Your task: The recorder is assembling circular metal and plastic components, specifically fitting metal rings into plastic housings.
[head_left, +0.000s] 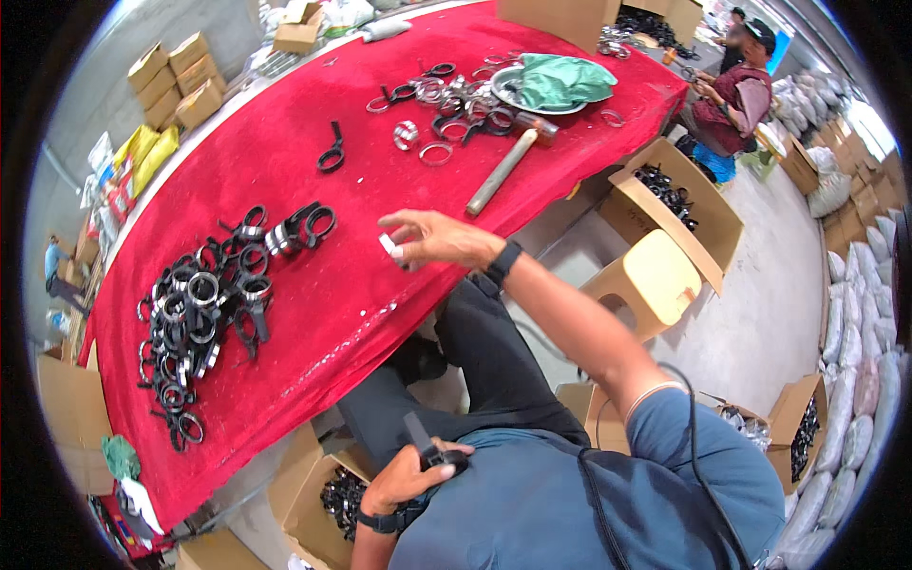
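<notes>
My left hand is closed round a black ring-shaped part with a flat handle, held against my shirt near my lap. Over the red cloth, my right hand pinches a small white piece between thumb and fingers. To the left on the cloth lies a heap of black and silver rings with handles. A short row of similar rings sits closer to my right hand, and one black handled ring lies apart beyond it.
A mallet rests right of my right hand. Behind it are loose metal rings and a dish with green cloth. Cardboard boxes of black parts and a yellow stool stand at right. Another person is at the far right.
</notes>
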Motion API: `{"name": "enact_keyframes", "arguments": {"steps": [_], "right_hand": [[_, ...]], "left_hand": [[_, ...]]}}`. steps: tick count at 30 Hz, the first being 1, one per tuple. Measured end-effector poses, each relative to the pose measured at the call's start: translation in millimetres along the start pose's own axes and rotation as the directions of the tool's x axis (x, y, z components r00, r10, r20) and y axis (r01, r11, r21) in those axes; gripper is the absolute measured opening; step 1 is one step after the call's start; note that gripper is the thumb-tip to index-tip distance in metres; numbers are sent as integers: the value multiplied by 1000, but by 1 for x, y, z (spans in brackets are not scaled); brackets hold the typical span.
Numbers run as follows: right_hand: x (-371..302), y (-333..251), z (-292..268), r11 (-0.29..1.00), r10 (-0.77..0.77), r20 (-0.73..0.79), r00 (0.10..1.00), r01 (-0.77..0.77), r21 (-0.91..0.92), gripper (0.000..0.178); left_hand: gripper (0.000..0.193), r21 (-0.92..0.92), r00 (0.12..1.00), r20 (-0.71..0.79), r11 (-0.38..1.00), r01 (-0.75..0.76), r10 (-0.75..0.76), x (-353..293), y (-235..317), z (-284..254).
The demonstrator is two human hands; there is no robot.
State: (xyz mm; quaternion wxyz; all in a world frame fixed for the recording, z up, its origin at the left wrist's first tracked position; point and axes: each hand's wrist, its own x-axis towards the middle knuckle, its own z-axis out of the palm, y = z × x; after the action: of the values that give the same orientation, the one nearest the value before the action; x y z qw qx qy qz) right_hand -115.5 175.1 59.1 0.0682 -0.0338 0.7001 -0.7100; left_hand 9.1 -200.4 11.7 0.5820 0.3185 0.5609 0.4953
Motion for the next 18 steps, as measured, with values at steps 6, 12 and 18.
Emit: {"name": "enact_keyframes", "arguments": {"steps": [6, 12, 18], "right_hand": [[-87, 12, 0, 762, -104, 33, 994, 58, 644, 71], [-135, 21, -9, 581, -180, -135, 974, 216, 785, 69], [-158, 14, 1, 507, -233, -221, 947, 312, 804, 70]], "left_hand": [[71, -183, 953, 295, 983, -20, 74, -4, 27, -14], [64, -141, 947, 314, 983, 121, -72, 1, 24, -20], [81, -325, 978, 208, 944, 59, 11, 0, 15, -21]]}}
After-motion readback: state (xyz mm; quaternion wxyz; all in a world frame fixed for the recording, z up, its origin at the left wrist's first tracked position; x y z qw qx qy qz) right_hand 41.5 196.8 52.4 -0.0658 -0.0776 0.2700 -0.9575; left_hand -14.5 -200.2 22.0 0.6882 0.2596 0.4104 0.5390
